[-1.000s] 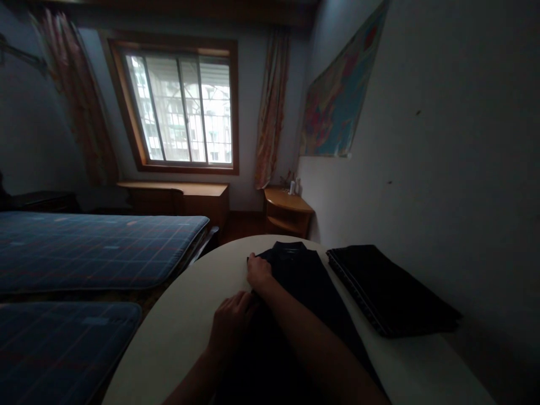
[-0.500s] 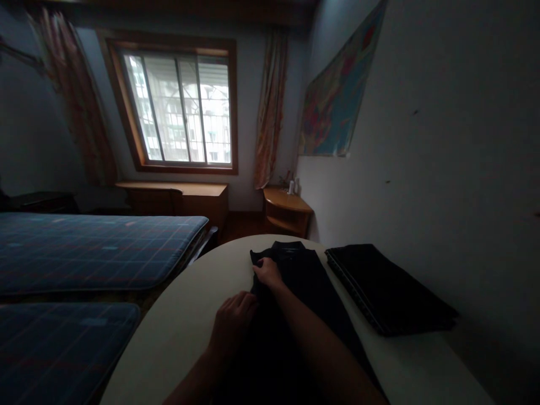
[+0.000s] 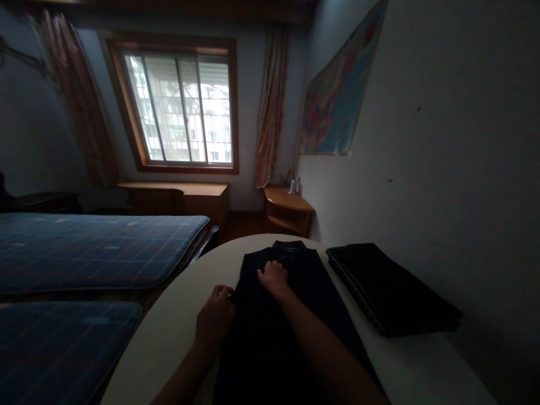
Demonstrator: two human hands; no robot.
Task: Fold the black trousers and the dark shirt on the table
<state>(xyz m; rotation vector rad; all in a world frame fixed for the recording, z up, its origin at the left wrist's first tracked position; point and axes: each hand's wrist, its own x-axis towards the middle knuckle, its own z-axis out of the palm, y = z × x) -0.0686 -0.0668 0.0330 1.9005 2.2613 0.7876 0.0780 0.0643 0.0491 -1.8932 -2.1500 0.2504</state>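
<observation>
A dark collared shirt [image 3: 270, 337] lies lengthwise on the round pale table [image 3: 177, 332], its collar [image 3: 289, 245] at the far end. At the shirt's left edge, my left hand [image 3: 216, 316] is closed, pinching the cloth between thumb and fingers. My right hand [image 3: 274, 275] rests on the upper part of the shirt, just below the collar. Its fingers are curled in; whether cloth is caught beneath them is hidden. The dim light hides most of the shirt's folds.
Right of the shirt lies a folded dark cloth stack [image 3: 392, 289], close to the wall [image 3: 442, 169]. Plaid mattresses [image 3: 101, 247] stand left of the table. Beyond the table are a wooden corner shelf [image 3: 289, 199] and a desk [image 3: 198, 188] under the window.
The shirt's upper left edge, raised and bunched before, now lies flatter and farther left. My left hand has moved left; my right hand has shifted slightly right, off that edge.
</observation>
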